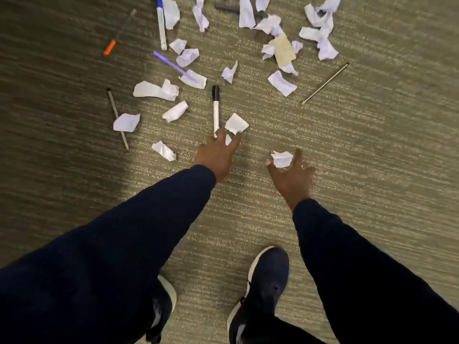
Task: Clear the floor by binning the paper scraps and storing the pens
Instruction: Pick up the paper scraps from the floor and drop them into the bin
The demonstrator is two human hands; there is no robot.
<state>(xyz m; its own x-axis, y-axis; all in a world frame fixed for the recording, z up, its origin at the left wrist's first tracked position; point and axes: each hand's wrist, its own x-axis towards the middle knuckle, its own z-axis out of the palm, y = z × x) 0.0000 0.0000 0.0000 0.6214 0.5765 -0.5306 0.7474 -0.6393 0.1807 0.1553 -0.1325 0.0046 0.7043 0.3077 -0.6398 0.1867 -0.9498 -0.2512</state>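
Note:
Several white paper scraps and pens lie scattered on the carpet. My left hand reaches down with its fingers spread over the lower tip of a black-capped white marker and a small scrap. My right hand is open, its fingers around a crumpled scrap, and I cannot tell if it grips it. A purple pen, a blue-capped marker, an orange-capped pen, a grey pen and a thin dark pen lie farther off.
The floor is grey-green striped carpet. My two dark shoes stand at the bottom of the view. The thickest pile of scraps lies at the top right. No bin or pen holder is in view.

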